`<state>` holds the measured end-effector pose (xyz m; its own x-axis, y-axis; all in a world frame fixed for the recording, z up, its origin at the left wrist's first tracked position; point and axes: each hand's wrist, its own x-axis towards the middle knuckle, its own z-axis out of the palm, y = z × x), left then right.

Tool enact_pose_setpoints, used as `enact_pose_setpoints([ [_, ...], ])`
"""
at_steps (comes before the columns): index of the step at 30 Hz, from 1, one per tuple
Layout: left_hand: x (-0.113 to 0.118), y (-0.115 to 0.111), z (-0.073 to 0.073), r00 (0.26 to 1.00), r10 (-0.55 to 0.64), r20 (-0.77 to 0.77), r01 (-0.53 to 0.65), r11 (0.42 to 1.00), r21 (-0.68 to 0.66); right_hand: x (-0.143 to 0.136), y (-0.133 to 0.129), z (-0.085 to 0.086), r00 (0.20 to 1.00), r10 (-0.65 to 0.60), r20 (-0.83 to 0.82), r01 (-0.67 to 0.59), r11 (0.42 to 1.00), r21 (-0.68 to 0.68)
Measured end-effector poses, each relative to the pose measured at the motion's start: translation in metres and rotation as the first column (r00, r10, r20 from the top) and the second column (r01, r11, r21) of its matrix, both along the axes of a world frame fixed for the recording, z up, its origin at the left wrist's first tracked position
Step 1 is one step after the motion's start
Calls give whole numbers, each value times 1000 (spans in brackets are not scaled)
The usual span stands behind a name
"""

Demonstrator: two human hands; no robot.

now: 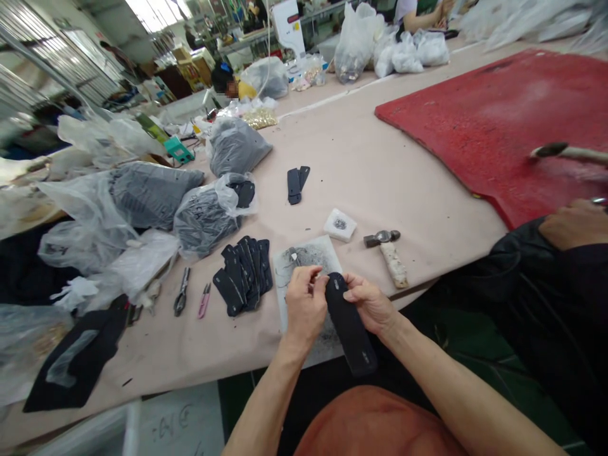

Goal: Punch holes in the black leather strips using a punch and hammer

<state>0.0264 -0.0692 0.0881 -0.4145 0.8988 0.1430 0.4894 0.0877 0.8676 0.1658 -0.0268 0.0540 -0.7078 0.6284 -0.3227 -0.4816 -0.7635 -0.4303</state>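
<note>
My right hand (371,306) grips the upper end of a black strip with rounded corners (350,332), thumb on top. The strip slants down toward my lap and has a small slot-like mark near each end. My left hand (306,303) is closed in a pinch at the strip's upper left edge; what lies between its fingertips is too small to make out. Under both hands lies a smudged white slab (311,253). A white block with a dark patch (340,225) sits just beyond it. To the right rests a hammer with a wrapped handle (393,263).
Left of the slab are a fanned pile of black strips (243,275), pink thread snips (204,301) and a metal hand tool (181,292). Plastic bags (206,212) crowd the left side. A red board (498,120) lies right, near another person's hand (577,223).
</note>
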Motion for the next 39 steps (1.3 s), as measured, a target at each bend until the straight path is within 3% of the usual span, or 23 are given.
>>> enact_pose_setpoints([
  [2,0,-5,2,951,-73,-300,112,987,116,1,0,-1,1000,-2,28,2,1000,3],
  [5,-1,-10,6,830,-202,-520,293,951,98,1,0,0,998,-23,60,22,1000,15],
  [9,-2,-9,9,765,-281,-579,374,926,44,3,-2,5,991,-70,112,66,997,43],
  [15,1,-8,2,768,-293,-570,382,923,40,-1,-9,12,973,-98,211,78,992,100],
  [17,1,-4,0,861,-233,-453,293,954,68,-3,-9,9,938,-125,325,79,985,152],
  [19,-5,2,0,983,-17,-182,37,994,106,-2,-8,1,878,-150,455,81,983,167],
  [20,-11,6,-1,991,131,-5,-130,986,101,0,-7,-3,850,-154,503,89,985,151],
  [22,-25,11,-3,887,356,295,-379,925,22,5,-5,-10,830,-149,538,119,989,91],
  [24,-38,7,-6,843,380,380,-383,921,-71,11,-4,-13,849,-158,504,155,987,47],
  [27,-52,-16,-12,906,328,266,-281,938,-203,13,-5,-13,886,-187,424,196,980,22],
  [31,-69,-66,-16,941,329,79,-274,877,-394,9,-5,-13,903,-195,383,199,980,30],
  [34,-88,-110,-15,954,293,-70,-280,781,-558,6,-5,-15,906,-201,372,201,979,40],
  [39,-118,-191,-28,942,142,-304,-331,543,-772,5,1,-22,883,-206,422,189,979,81],
])
